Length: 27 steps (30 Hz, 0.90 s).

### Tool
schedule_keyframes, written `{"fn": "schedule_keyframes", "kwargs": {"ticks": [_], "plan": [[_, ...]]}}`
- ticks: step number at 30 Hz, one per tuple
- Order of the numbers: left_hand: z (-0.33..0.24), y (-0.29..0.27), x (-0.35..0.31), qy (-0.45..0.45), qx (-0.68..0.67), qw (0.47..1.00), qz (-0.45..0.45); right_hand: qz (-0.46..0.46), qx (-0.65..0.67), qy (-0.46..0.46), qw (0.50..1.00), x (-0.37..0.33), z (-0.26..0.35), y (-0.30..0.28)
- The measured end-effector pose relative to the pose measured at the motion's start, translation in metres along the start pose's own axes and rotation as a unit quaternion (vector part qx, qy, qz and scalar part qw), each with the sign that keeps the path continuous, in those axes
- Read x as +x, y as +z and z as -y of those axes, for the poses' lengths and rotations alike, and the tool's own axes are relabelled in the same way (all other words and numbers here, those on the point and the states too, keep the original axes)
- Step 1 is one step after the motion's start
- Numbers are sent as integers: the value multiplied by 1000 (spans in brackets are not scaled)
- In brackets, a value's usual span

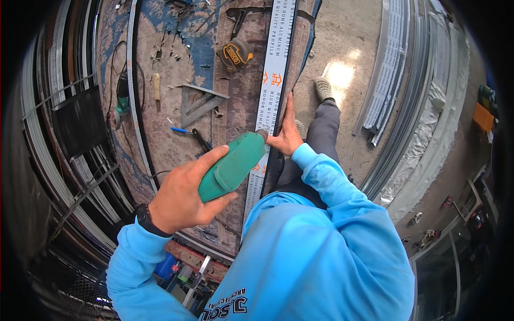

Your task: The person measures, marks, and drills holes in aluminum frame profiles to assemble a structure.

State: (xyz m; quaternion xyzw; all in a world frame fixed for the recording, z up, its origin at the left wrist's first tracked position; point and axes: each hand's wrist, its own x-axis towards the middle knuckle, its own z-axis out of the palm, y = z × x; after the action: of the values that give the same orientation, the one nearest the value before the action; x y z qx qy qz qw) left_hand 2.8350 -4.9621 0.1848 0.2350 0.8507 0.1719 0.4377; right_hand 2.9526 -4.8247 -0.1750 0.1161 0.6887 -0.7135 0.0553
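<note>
My left hand (182, 190) is wrapped round a green cordless drill (231, 167), whose dark front end meets or hovers just over a long aluminium profile (276, 67) covered in white printed film. I cannot tell whether the tip touches. My right hand (289, 135) grips the profile's right edge beside the drill's front, fingers stretched along its side and thumb toward the drill. The profile lies lengthwise along the right side of a carpet-covered worktable (176, 59). Left of the drill are a blue pen (182, 130) and a metal set square (201, 109).
A tape measure (235, 55), a wooden-handled tool (157, 88), a green angle grinder (122, 99) and a second profile (132, 80) lie on the carpet. Racked profiles (45, 139) line the left. More wrapped profiles (385, 69) lie on the right-hand floor.
</note>
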Motion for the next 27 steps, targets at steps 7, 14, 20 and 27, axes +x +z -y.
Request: {"fn": "schedule_keyframes", "kwargs": {"ticks": [7,14,20,27], "plan": [[9,4,-5,-5,-40,999,-20,5,51,20,998,-1,0,1],[13,22,-18,-35,-109,991,-73,6,51,16,999,-1,-2,3],[24,45,-31,-31,-133,983,-124,8,65,22,998,0,-5,3],[26,66,-39,-33,-164,971,-171,9,70,23,997,0,-7,3]]}}
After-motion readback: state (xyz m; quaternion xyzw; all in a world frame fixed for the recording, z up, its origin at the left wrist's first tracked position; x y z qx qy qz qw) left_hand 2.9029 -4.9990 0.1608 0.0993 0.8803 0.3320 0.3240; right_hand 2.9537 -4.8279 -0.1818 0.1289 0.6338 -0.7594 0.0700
